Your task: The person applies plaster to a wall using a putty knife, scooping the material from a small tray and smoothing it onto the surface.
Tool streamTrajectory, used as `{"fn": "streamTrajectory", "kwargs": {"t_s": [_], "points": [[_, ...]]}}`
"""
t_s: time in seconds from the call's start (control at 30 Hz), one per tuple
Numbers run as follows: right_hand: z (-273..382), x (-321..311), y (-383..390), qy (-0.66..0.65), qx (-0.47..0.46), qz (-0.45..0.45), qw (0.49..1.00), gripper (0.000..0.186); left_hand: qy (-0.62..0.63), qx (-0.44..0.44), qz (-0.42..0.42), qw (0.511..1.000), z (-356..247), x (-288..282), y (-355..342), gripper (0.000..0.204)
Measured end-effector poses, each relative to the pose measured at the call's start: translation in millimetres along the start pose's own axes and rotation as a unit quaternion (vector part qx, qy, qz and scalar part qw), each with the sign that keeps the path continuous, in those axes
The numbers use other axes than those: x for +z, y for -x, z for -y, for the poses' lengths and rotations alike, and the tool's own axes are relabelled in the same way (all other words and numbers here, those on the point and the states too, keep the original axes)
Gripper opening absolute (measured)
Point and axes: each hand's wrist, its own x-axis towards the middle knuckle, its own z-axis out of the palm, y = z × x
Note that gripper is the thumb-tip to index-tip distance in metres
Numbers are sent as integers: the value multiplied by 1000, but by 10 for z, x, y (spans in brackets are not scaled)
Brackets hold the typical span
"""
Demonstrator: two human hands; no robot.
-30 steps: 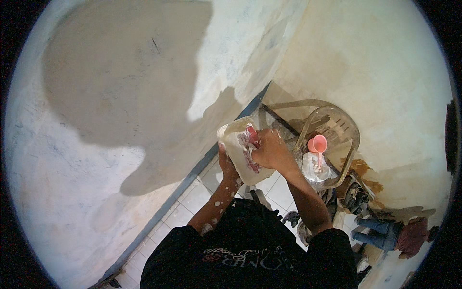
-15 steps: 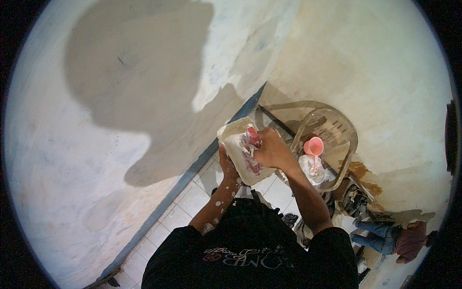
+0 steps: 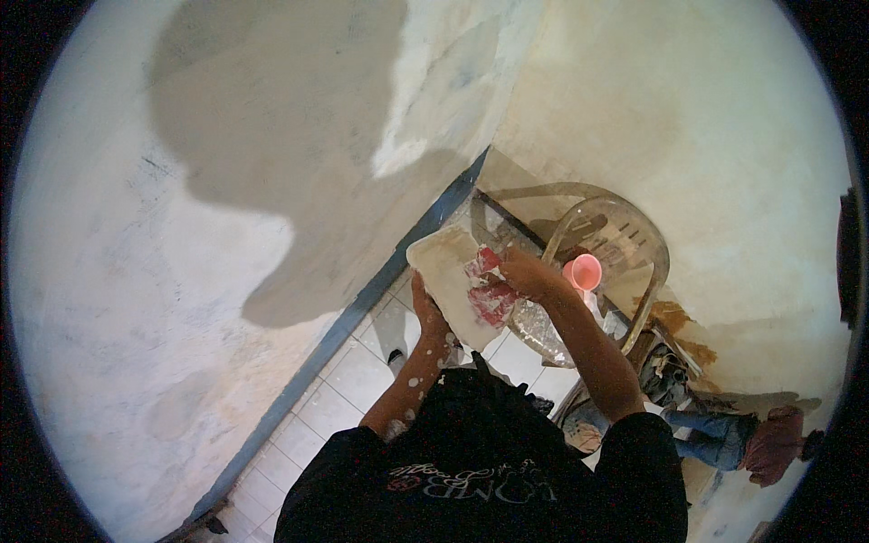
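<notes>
A pale, putty-smeared rectangular tub [image 3: 444,262] rests in my left hand [image 3: 427,309], whose fingers wrap its left side. White spots dot that forearm. My right hand [image 3: 528,274] grips a red putty scraper [image 3: 493,305] coated with whitish paste. The scraper's wide blade lies over the right edge of the tub; whether it touches the edge I cannot tell. Part of its handle is hidden by my fingers.
A stained plastic chair [image 3: 665,271] stands in the corner beyond my right arm, with a pink dipper [image 3: 587,271] on it. Pale walls meet behind, edged by a blue skirting strip [image 3: 362,299]. Another person [image 3: 769,443] is at the far right, near piled clutter [image 3: 665,376].
My right hand and the scraper have moved slightly right, from over the inside of the tub to its right edge. The scraper's blade has turned, and more of its red face shows.
</notes>
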Motion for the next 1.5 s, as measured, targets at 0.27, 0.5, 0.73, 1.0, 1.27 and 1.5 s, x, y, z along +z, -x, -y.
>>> {"fn": "streamTrajectory", "kwargs": {"t_s": [0.27, 0.5, 0.73, 1.0, 1.27, 1.5], "points": [[-114, -18, -40, -326, 25, 84, 941, 43, 68, 2, 41, 997, 61, -594, -117, 62], [324, 54, -76, -657, 55, 48, 751, 38, 65, 20, 53, 996, -297, -446, -11, 63], [422, 340, -1050, -740, -63, -30, 669, 21, 36, 74, 73, 994, -958, -573, -99, 65], [1368, 284, -1971, -504, -13, -453, 735, 14, 31, 59, 95, 993, -1733, -980, 287, 66], [2052, -526, -1380, -385, -164, -516, 748, 18, 35, 17, 100, 994, -2196, -1329, 465, 67], [1256, 301, -1812, -457, 40, -493, 739, 18, 18, -1, 114, 993, -2405, -1453, 512, 69]]}}
